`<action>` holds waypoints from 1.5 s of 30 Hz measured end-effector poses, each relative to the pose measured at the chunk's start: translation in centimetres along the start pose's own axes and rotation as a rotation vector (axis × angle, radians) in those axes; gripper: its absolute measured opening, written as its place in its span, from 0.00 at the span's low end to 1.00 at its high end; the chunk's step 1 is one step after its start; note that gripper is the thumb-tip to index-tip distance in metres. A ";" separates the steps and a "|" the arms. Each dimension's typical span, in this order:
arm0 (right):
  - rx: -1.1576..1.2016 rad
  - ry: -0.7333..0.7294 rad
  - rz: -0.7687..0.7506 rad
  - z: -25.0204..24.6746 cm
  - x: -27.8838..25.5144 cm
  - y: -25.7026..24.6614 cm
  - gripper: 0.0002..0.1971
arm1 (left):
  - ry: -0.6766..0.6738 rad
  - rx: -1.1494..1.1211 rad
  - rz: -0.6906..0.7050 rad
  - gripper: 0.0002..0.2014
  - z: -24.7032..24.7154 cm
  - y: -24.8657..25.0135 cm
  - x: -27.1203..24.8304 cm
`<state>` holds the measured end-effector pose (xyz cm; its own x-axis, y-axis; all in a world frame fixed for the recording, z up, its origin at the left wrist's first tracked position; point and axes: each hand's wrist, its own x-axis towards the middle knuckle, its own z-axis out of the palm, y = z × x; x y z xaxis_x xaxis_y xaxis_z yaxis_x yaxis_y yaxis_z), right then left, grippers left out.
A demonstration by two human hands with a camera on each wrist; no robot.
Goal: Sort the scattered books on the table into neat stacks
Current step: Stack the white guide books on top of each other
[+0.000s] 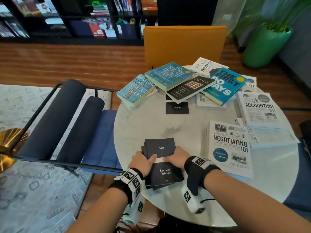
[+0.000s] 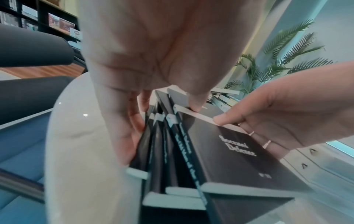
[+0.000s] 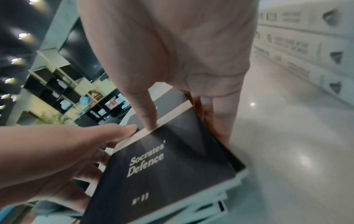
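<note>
Round white table [image 1: 143, 125], bookshelves [image 1: 67, 19] behind

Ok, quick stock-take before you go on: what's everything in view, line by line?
Small dark paperbacks: several, near edge, uneven pile, Socrates' Defence on top.
Caligula: one, black, table centre.
Blue books: three, far side, overlapping.
Black barcode book: one, among them.
White 101 books: at least three, right side.
Table: one, round, white.
Chair: one, mustard, far side.
Planter: one, green.
Left hand: grips the pile's left edge.
Right hand: grips its right edge.
</note>
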<state>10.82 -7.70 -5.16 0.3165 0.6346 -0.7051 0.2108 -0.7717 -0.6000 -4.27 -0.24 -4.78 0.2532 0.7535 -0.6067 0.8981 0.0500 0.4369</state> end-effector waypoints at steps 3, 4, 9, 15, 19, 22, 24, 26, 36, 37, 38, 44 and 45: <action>0.028 0.066 -0.044 -0.2 1.7 -0.4 0.31 | 0.005 -0.012 0.006 0.37 -0.8 1.2 1.5; 0.032 0.088 -0.063 -0.2 2.0 -0.7 0.30 | 0.008 0.012 0.014 0.37 -1.1 1.4 2.0; -0.012 0.104 -0.143 -0.5 1.7 -2.3 0.19 | 0.037 0.160 0.027 0.35 -2.0 2.2 3.6; -0.024 0.118 -0.122 -4.3 -0.9 -2.7 0.23 | 0.111 0.212 0.030 0.43 -2.9 4.2 3.5; 0.078 0.261 -0.223 -9.8 -3.9 -2.3 0.15 | 0.251 0.206 0.378 0.30 -3.0 10.7 1.3; 0.143 0.420 -0.229 -14.5 -5.5 -1.2 0.09 | 0.162 0.222 0.599 0.15 -2.0 17.0 0.4; 0.184 0.513 -0.212 -17.6 -6.2 0.0 0.10 | 0.081 0.241 0.688 0.13 -0.6 21.1 -0.1; 0.184 0.570 -0.166 -20.6 -6.5 1.6 0.11 | 0.031 0.323 0.752 0.15 1.2 25.0 -0.7; -0.088 0.670 0.166 -32.7 -4.2 12.6 0.20 | -0.261 0.718 0.675 0.25 11.8 37.5 0.6; -0.103 0.662 0.202 -33.3 -4.0 13.6 0.22 | -0.278 0.706 0.651 0.26 12.6 38.1 0.9; -0.110 0.663 0.234 -33.9 -3.7 14.5 0.24 | -0.285 0.704 0.638 0.27 13.3 38.6 1.1; -0.069 0.580 0.277 -35.4 -1.1 17.9 0.27 | -0.330 0.693 0.596 0.25 16.8 41.2 3.6; -0.064 0.552 0.261 -35.3 -0.5 18.2 0.27 | -0.319 0.690 0.588 0.26 17.3 41.4 3.9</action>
<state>47.10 -23.57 -2.38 0.7936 0.3226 -0.5159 0.1113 -0.9105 -0.3982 40.14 -6.53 -0.54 0.7255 0.3157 -0.6116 0.5839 -0.7528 0.3039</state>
